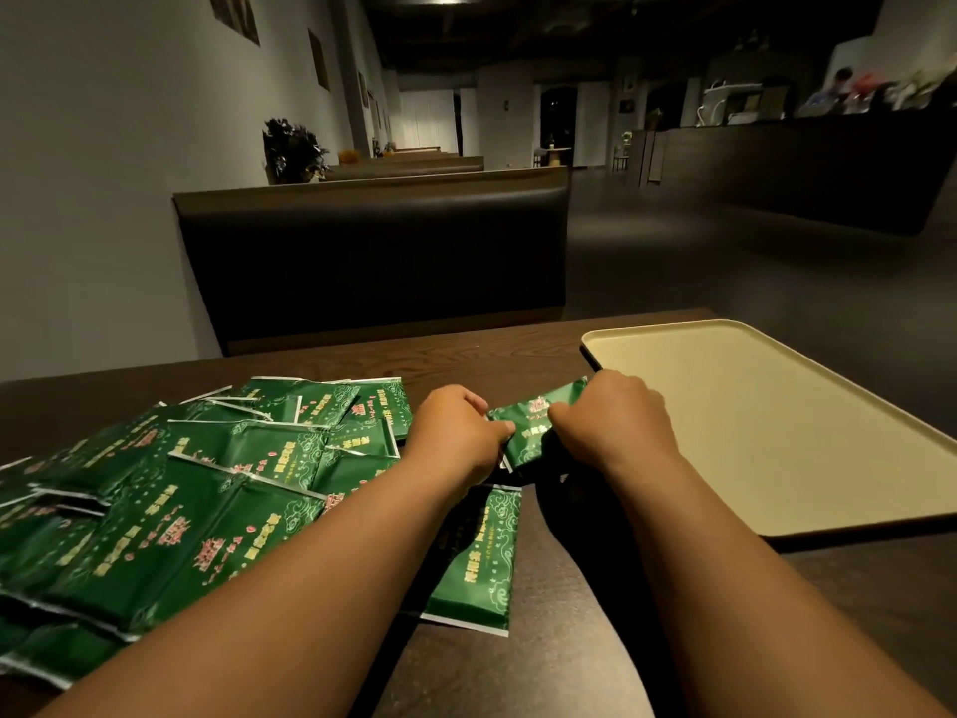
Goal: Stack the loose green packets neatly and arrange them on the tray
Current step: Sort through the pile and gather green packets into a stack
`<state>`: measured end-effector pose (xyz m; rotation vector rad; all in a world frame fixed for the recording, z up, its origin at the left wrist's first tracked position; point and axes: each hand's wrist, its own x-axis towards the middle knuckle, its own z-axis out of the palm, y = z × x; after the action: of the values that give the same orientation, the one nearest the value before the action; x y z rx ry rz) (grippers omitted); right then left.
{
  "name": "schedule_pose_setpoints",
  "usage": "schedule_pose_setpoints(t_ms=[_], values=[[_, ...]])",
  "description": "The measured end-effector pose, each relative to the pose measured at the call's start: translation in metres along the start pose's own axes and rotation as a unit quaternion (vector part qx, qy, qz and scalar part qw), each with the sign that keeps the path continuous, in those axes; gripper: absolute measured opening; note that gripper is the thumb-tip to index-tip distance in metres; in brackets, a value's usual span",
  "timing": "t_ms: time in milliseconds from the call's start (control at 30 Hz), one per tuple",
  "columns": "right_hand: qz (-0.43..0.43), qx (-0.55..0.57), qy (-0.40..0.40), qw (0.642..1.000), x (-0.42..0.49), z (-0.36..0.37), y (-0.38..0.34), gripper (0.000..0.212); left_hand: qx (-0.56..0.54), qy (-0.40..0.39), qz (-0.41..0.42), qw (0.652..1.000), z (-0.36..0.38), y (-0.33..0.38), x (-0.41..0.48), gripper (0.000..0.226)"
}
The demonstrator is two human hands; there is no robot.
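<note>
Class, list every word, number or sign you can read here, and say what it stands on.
Nothing can be read for certain.
Loose green packets: yellow characters, too blurred to read.
Held packet: same print, also too blurred.
Tray: no text.

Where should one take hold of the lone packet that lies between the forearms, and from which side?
Probably its near short end, at the sealed rim, coming from the right. The lone packet lies flat on the table, so its faces offer no pinch; the near end and right edge are free, while the left forearm overlaps its far left part.
</note>
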<state>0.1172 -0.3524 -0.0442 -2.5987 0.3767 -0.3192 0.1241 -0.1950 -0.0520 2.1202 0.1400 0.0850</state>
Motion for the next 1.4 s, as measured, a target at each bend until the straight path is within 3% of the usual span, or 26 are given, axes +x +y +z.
schedule_pose_setpoints(t_ms=[233,567,1000,1200,1400], values=[[0.023,-0.045,-0.041,0.998,-0.006,-0.004,-0.006,0.056,0.051,-0.003,-0.002,0.999,-0.001,-0.005,-0.004,0.038],[0.051,0.012,-0.067,0.996,-0.003,-0.008,-0.009,0.059,0.041,-0.011,0.009,0.999,0.001,-0.002,-0.005,0.039],[0.028,0.154,-0.072,0.985,-0.001,-0.002,-0.009,0.033,0.054,-0.007,0.003,0.998,-0.008,-0.005,-0.005,0.045],[0.020,0.286,-0.054,0.957,0.000,-0.003,-0.006,0.027,0.032,-0.001,-0.002,0.999,-0.010,-0.004,-0.008,0.049],[0.000,0.466,-0.095,0.880,-0.003,-0.009,-0.008,0.036,-0.072,0.008,-0.051,0.996,-0.023,0.002,-0.008,0.077]])
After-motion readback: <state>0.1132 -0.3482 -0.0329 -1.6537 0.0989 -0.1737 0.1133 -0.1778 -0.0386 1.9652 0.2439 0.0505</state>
